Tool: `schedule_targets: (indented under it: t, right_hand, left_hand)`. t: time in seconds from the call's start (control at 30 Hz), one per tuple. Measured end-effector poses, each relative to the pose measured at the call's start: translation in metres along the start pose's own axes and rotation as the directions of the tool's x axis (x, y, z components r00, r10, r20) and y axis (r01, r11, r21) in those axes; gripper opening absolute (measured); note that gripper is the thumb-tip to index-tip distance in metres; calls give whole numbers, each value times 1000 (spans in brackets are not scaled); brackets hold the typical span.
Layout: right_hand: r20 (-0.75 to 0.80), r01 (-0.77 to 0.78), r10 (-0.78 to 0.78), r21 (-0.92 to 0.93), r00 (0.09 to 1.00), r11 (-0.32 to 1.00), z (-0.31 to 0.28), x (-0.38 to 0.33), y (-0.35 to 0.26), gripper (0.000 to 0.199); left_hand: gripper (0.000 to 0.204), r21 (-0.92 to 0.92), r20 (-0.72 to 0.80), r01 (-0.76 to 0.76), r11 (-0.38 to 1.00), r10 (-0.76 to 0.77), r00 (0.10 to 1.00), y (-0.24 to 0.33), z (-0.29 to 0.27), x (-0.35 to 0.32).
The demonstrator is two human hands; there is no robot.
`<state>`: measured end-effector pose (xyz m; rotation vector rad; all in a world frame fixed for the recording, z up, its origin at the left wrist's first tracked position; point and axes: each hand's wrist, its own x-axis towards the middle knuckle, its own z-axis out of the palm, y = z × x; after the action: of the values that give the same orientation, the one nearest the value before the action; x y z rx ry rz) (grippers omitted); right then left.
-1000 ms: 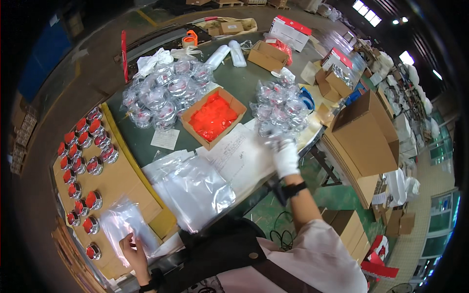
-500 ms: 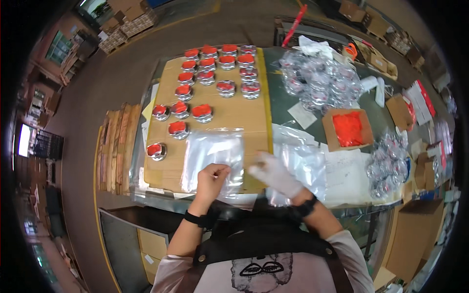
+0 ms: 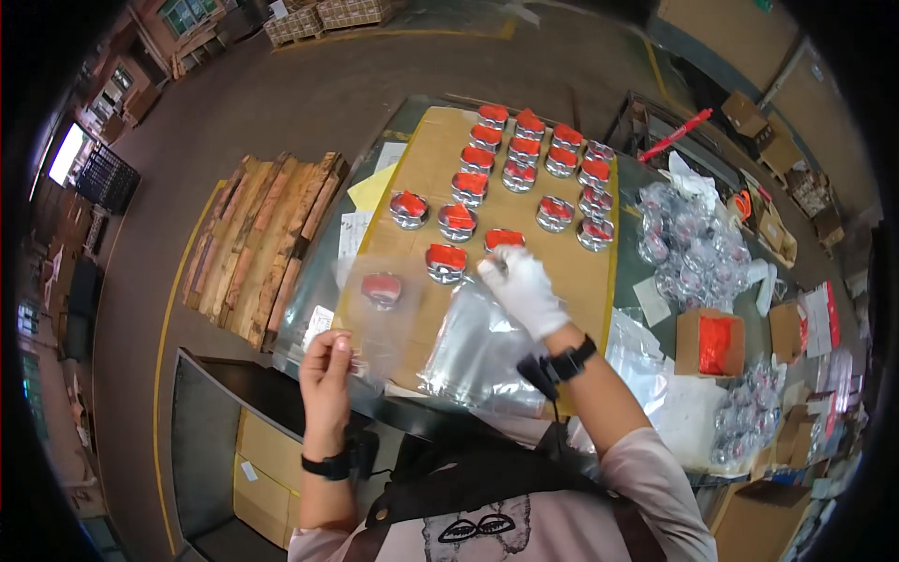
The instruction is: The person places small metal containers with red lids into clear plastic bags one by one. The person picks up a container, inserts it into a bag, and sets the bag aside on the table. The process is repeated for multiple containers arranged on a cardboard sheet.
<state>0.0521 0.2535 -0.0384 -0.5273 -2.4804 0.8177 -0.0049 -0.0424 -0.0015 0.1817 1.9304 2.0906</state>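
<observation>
My left hand (image 3: pixel 326 370), bare, pinches the edge of a clear plastic bag (image 3: pixel 379 339). The bag is raised over the cardboard sheet (image 3: pixel 571 272), and a round silvery item with a red top (image 3: pixel 381 288) shows through it. My right hand (image 3: pixel 526 292) wears a white glove, its fingers curled at the near edge of another red-topped silvery item (image 3: pixel 506 239). Whether it grips anything is hidden. Between my hands lies a pile of clear plastic bags (image 3: pixel 482 342). Several more red-topped items (image 3: pixel 476 159) stand in rough rows farther back.
On the right are a heap of plastic-wrapped round items (image 3: pixel 693 239), a cardboard box (image 3: pixel 688 342) of red pieces, and a smaller wrapped heap (image 3: pixel 746 417). Wooden planks (image 3: pixel 253 244) stand left of the table. A red stick (image 3: pixel 676 133) juts up at the back right.
The view has swung left. My left hand has moved left and now holds up a bag from the pile. My right hand has gone forward to a red-topped item.
</observation>
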Motion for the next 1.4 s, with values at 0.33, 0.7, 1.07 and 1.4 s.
schedule_targets:
  t: [0.33,0.7,1.07,1.4]
  right_hand:
    - [407,-364,273,167,872,916,-50,18,6,23]
    - [340,65,60,-344,938,937,-4,-151,22,46]
    - [323,-536,428,478,844,696,-97,-138,10,45]
    - [273,-463,656,876,704,132,-107,-197,37,42]
  left_hand:
    - [14,618,591,-583,527,177,787,-75,109,29]
    - [20,366,330,-340,866,221,918,-143,140,3]
    - [22,-50,539,-200,978,195,819,-80,216,-52]
    - [26,66,866,-863,501,401,299,-114,212,-65]
